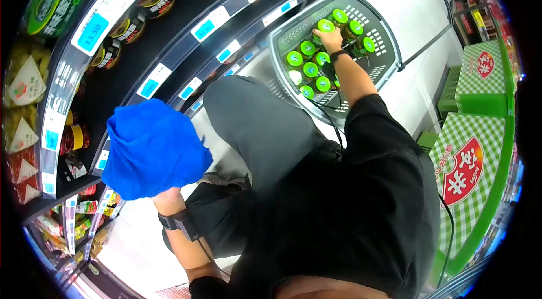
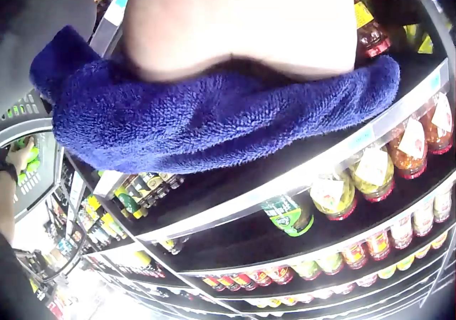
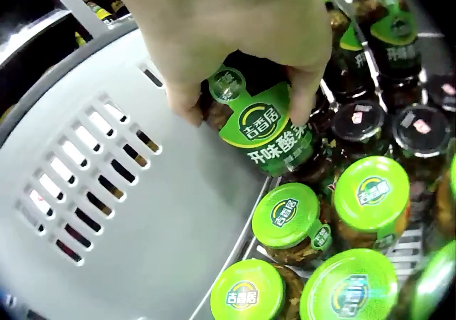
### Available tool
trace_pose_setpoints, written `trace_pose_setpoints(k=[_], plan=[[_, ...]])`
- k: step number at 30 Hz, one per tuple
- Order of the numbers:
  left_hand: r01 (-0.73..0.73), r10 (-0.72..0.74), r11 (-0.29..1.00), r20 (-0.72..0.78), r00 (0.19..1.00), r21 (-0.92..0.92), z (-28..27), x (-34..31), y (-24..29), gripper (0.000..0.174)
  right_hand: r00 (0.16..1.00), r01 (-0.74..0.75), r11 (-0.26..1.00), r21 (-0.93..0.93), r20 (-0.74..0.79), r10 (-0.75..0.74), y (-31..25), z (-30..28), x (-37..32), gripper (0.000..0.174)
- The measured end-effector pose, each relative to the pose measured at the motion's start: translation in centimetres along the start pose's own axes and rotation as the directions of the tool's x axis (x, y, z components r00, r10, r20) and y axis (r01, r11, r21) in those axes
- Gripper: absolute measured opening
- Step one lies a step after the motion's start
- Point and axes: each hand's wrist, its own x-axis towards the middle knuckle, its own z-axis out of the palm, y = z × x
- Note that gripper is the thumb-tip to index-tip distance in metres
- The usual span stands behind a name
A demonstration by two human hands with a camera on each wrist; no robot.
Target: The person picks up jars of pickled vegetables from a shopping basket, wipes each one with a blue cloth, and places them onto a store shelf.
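A blue cloth (image 1: 155, 149) covers most of the left hand (image 1: 168, 196), beside the shelves; its fingers are hidden under the cloth. In the left wrist view the cloth (image 2: 214, 117) hangs over that hand (image 2: 242, 28). The right hand (image 1: 329, 38) reaches into a grey basket (image 1: 287, 76). In the right wrist view the right hand (image 3: 235, 35) grips a green-labelled jar (image 3: 260, 124) from above, thumb and fingers on either side, near the basket wall (image 3: 178, 185). Jars with green lids (image 3: 372, 192) and jars with black lids (image 3: 358, 121) stand beside it.
Shelves with price tags (image 1: 210, 22) and jars (image 1: 155, 0) curve along the left. A bent leg (image 1: 254, 113) lies between the shelf and the basket. Green checked display boxes (image 1: 468, 169) stand at the right. Cables hang near the right arm.
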Motion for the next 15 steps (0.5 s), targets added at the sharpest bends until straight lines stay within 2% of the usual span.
trace_pose_setpoints(k=[2, 4, 6, 7, 8, 10, 12, 13, 14, 15], plan=[[0.003, -0.003, 1.000, 0.018, 1.000, -0.020, 0.1, 0.1, -0.2, 0.064, 0.988, 0.149, 0.986, -0.067, 0.051, -0.146, 0.5, -0.8, 0.2, 0.094], [0.020, -0.017, 0.999, 0.049, 0.999, -0.046, 0.1, 0.4, -0.7, 0.065, 0.953, 0.291, 0.957, 0.011, 0.083, -0.291, -3.4, -5.5, -3.3, 0.094], [0.030, -0.024, 0.997, 0.091, 0.996, -0.071, 0.2, 0.6, -1.2, 0.065, 0.864, 0.491, 0.870, 0.049, 0.097, -0.494, -5.3, -8.0, -4.1, 0.093], [0.039, -0.030, 0.996, 0.112, 0.993, -0.080, 0.4, 0.7, -1.4, 0.065, 0.860, 0.371, 0.885, 0.283, 0.254, -0.442, -7.2, -10.0, -5.5, 0.091], [0.059, -0.047, 0.994, 0.138, 0.989, -0.088, 0.6, 0.9, -1.8, 0.065, 0.786, 0.264, 0.812, 0.520, 0.371, -0.494, -9.6, -12.3, -7.9, 0.085], [0.093, -0.075, 0.992, 0.194, 0.978, -0.089, 1.1, 1.3, -2.7, 0.066, 0.657, 0.324, 0.699, 0.637, 0.380, -0.651, -13.9, -15.6, -12.6, 0.082], [0.133, -0.114, 0.989, 0.246, 0.962, -0.062, 1.8, 1.7, -3.9, 0.066, 0.400, 0.470, 0.511, 0.720, 0.342, -0.850, -16.9, -16.9, -15.6, 0.083], [0.152, -0.137, 0.988, 0.257, 0.957, -0.038, 2.0, 1.8, -4.6, 0.066, 0.323, 0.443, 0.458, 0.771, 0.339, -0.884, -18.8, -17.4, -18.3, 0.085], [0.170, -0.160, 0.985, 0.256, 0.953, -0.015, 2.1, 2.0, -5.3, 0.066, 0.281, 0.406, 0.444, 0.799, 0.353, -0.892, -20.4, -17.7, -21.4, 0.086], [0.182, -0.188, 0.982, 0.218, 0.958, 0.045, 1.8, 2.0, -6.0, 0.067, 0.196, 0.451, 0.392, 0.802, 0.339, -0.920, -21.5, -17.4, -23.6, 0.086]])
